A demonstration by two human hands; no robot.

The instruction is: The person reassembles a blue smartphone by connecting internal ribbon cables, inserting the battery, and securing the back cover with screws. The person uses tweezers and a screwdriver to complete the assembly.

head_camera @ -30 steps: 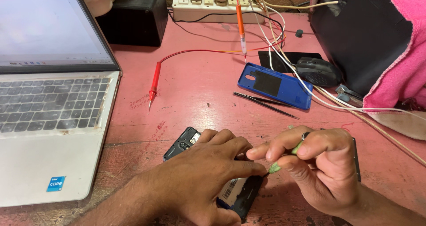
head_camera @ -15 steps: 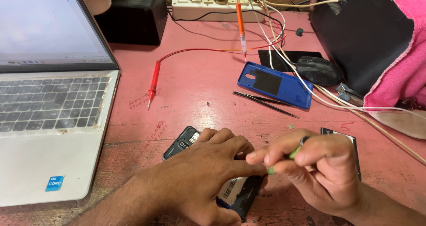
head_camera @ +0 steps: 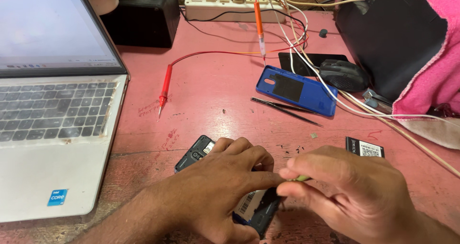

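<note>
On the pink bench (head_camera: 211,105), the opened phone (head_camera: 254,210) lies at the near edge. A laptop (head_camera: 52,129) sits left of it; beyond it lie a blue back cover (head_camera: 294,88), tweezers (head_camera: 285,111) and a red probe (head_camera: 165,86). The left hand (head_camera: 220,186) covers most of the phone, fingers curled over it. The right hand (head_camera: 354,191) pinches a small green tool (head_camera: 302,178), mostly hidden. A battery (head_camera: 365,147) lies just right.

Our left hand (head_camera: 225,186) covers most of the opened phone (head_camera: 199,153). Our right hand (head_camera: 350,191) hides nearly all of a small green tool (head_camera: 303,178). The laptop (head_camera: 52,129) runs off the left edge.
</note>
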